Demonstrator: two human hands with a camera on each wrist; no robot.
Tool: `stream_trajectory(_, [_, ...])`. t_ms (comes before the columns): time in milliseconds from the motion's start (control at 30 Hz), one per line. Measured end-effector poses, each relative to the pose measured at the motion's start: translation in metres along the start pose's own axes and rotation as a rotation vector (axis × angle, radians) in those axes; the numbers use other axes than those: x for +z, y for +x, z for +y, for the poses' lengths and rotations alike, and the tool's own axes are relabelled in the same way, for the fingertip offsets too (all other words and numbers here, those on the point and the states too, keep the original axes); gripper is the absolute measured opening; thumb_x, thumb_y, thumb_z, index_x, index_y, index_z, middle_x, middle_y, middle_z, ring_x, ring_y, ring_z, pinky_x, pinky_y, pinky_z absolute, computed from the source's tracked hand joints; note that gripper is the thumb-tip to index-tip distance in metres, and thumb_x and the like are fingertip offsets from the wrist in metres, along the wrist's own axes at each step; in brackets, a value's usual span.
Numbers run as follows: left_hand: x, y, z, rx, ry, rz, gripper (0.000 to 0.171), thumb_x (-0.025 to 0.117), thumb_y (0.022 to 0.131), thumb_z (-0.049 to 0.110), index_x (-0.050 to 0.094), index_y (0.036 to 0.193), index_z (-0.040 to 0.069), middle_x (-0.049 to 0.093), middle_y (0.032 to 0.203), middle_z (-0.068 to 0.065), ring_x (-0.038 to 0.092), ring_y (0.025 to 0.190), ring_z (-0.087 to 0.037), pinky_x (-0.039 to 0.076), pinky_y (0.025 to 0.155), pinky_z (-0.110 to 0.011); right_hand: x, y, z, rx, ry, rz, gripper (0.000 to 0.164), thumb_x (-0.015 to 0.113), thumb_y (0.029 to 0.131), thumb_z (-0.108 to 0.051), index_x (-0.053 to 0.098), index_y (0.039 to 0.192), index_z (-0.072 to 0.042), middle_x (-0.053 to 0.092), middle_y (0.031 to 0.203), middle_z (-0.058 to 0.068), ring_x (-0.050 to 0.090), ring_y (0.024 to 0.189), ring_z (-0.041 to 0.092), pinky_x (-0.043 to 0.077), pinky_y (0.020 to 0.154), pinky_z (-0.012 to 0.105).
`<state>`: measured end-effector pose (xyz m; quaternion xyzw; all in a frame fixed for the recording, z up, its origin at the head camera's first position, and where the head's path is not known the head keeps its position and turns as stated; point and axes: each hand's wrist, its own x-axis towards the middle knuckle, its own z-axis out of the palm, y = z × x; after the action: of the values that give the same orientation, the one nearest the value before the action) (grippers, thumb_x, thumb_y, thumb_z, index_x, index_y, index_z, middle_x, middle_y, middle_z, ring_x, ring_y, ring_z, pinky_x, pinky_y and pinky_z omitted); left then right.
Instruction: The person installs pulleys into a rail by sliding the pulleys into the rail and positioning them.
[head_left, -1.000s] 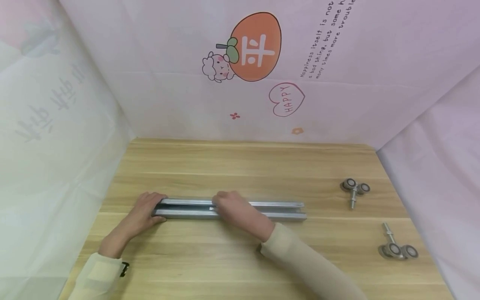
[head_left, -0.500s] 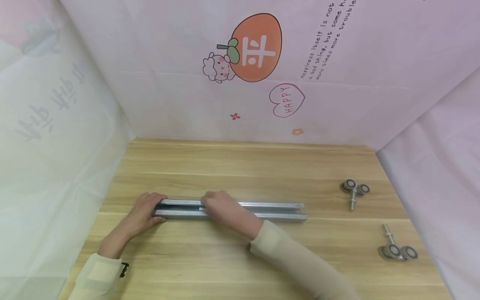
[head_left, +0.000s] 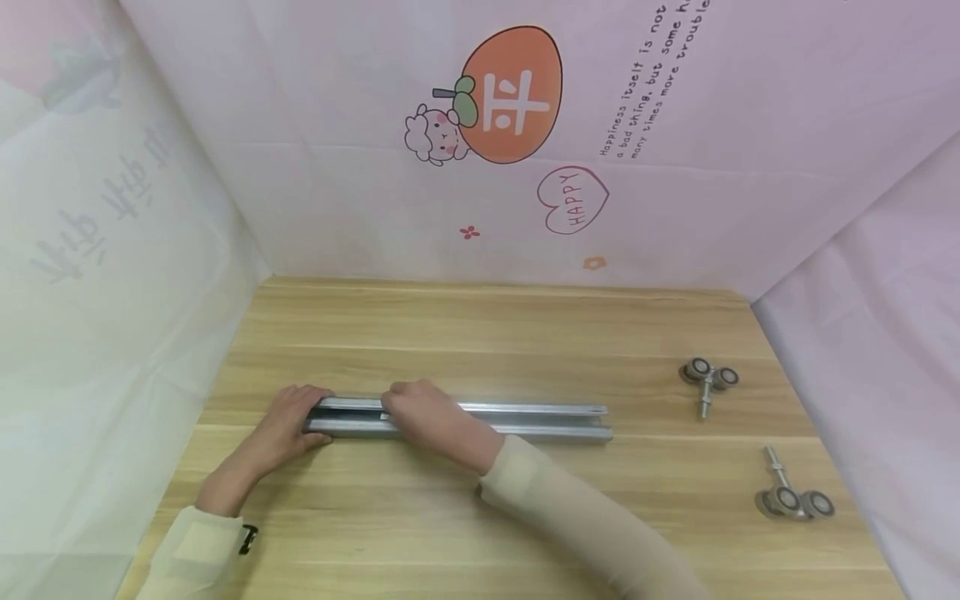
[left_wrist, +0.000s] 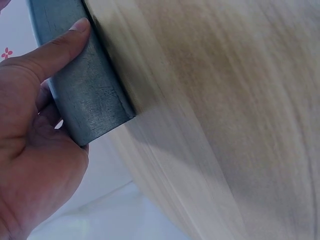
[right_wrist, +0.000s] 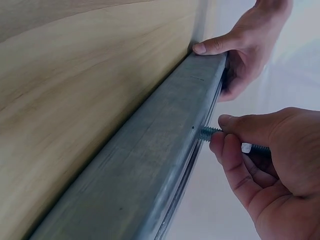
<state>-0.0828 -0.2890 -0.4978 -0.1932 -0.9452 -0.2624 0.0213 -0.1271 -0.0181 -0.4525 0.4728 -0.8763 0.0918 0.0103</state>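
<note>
A grey metal channel rail (head_left: pixel 558 433) lies lengthwise on the wooden table, its slot facing up. At its left end my left hand (head_left: pixel 281 429) grips it, the thumb (left_wrist: pixel 70 42) lying along the near side wall. Farther along, my right hand (head_left: pixel 435 419) is over the slot. In the right wrist view, thumb and fingers pinch a threaded bolt (right_wrist: pixel 209 133) that stands out of the slot. A nut (right_wrist: pixel 246 148) shows on the bolt among the fingers. Whatever the bolt joins inside the rail is hidden.
Two twin-wheel rollers with threaded bolts lie on the right of the table: one roller (head_left: pixel 707 379) farther back, the other roller (head_left: pixel 795 496) nearer. Printed pale cloth (head_left: pixel 360 217) rises behind the table and at both sides.
My right hand has slid left along the rail, toward the left hand, with the bolt in its fingers. The left hand and the rail have stayed in place.
</note>
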Motion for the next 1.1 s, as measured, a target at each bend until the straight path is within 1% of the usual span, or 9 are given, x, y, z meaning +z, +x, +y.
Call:
stream_trajectory(133, [0.001, 0.001, -0.001, 0.004, -0.01, 0.002, 0.062, 0.094, 0.071, 0.001, 0.064, 0.125, -0.004, 0.072, 0.116, -0.019, 0.063, 0.109, -0.039, 0.043, 0.101, -0.055, 0.001, 0.005, -0.002, 0.0, -0.019, -0.02, 0.011, 0.067, 0.102, -0.009, 0.077, 0.104, -0.01, 0.073, 0.092, 0.001, 0.067, 0.073, 0.01, 0.054, 0.061, 0.017])
stream_trajectory(367, [0.001, 0.0, -0.004, -0.016, -0.009, -0.016, 0.062, 0.094, 0.072, 0.003, 0.064, 0.126, -0.003, 0.073, 0.116, -0.017, 0.062, 0.109, -0.037, 0.043, 0.1, -0.054, 0.001, 0.012, -0.005, -0.014, -0.016, -0.029, 0.01, 0.069, 0.1, -0.008, 0.077, 0.106, -0.01, 0.074, 0.094, 0.001, 0.068, 0.075, 0.011, 0.055, 0.063, 0.018])
stream_trajectory(533, [0.0, -0.001, -0.004, -0.02, -0.027, -0.024, 0.064, 0.094, 0.072, 0.003, 0.064, 0.129, -0.004, 0.072, 0.119, -0.02, 0.062, 0.112, -0.041, 0.037, 0.111, -0.064, 0.002, 0.013, -0.007, 0.014, 0.023, -0.051, 0.011, 0.069, 0.101, -0.013, 0.075, 0.109, -0.008, 0.072, 0.096, 0.001, 0.067, 0.075, 0.011, 0.055, 0.064, 0.018])
stream_trajectory(600, [-0.001, -0.002, -0.004, -0.011, -0.027, -0.025, 0.065, 0.094, 0.072, 0.003, 0.063, 0.129, -0.005, 0.072, 0.12, -0.021, 0.063, 0.113, -0.043, 0.033, 0.114, -0.067, 0.002, 0.012, -0.007, 0.042, 0.059, -0.072, 0.017, 0.07, 0.101, -0.017, 0.073, 0.115, -0.007, 0.072, 0.101, 0.002, 0.067, 0.078, 0.011, 0.056, 0.067, 0.018])
stream_trajectory(767, [-0.003, -0.002, -0.002, -0.001, 0.01, -0.025, 0.068, 0.094, 0.072, 0.003, 0.062, 0.131, -0.006, 0.072, 0.121, -0.022, 0.063, 0.113, -0.042, 0.037, 0.11, -0.063, 0.0, 0.003, -0.004, 0.107, 0.105, -0.096, 0.042, 0.074, 0.101, -0.03, 0.063, 0.135, -0.006, 0.072, 0.111, 0.004, 0.069, 0.089, 0.013, 0.059, 0.077, 0.022])
stream_trajectory(867, [-0.003, -0.001, 0.0, -0.002, 0.029, -0.037, 0.072, 0.095, 0.071, 0.006, 0.061, 0.134, -0.006, 0.071, 0.123, -0.024, 0.062, 0.116, -0.045, 0.036, 0.113, -0.065, -0.002, -0.008, 0.002, 0.126, 0.07, -0.099, 0.057, 0.075, 0.099, -0.04, 0.059, 0.143, -0.007, 0.071, 0.114, 0.004, 0.069, 0.094, 0.014, 0.06, 0.081, 0.025])
stream_trajectory(933, [-0.003, -0.001, 0.001, -0.004, 0.032, -0.046, 0.076, 0.096, 0.071, 0.011, 0.06, 0.135, -0.005, 0.069, 0.125, -0.025, 0.06, 0.119, -0.048, 0.03, 0.117, -0.07, -0.003, -0.016, 0.009, 0.125, 0.029, -0.094, 0.065, 0.076, 0.097, -0.045, 0.058, 0.146, -0.007, 0.07, 0.118, 0.004, 0.069, 0.098, 0.015, 0.06, 0.083, 0.027])
stream_trajectory(1067, [-0.003, 0.002, 0.006, -0.002, 0.051, -0.043, 0.082, 0.099, 0.07, 0.023, 0.06, 0.138, 0.0, 0.066, 0.13, -0.025, 0.055, 0.126, -0.051, 0.023, 0.117, -0.078, -0.006, -0.038, 0.027, 0.12, -0.031, -0.057, 0.071, 0.078, 0.094, -0.052, 0.059, 0.146, -0.007, 0.07, 0.128, 0.007, 0.069, 0.113, 0.022, 0.06, 0.095, 0.035])
stream_trajectory(1100, [-0.004, 0.003, 0.008, 0.001, 0.056, -0.042, 0.082, 0.099, 0.07, 0.026, 0.06, 0.138, 0.001, 0.066, 0.131, -0.025, 0.054, 0.127, -0.051, 0.023, 0.116, -0.078, -0.007, -0.044, 0.032, 0.121, -0.04, -0.052, 0.073, 0.079, 0.093, -0.053, 0.059, 0.146, -0.007, 0.07, 0.13, 0.008, 0.068, 0.116, 0.023, 0.059, 0.098, 0.037])
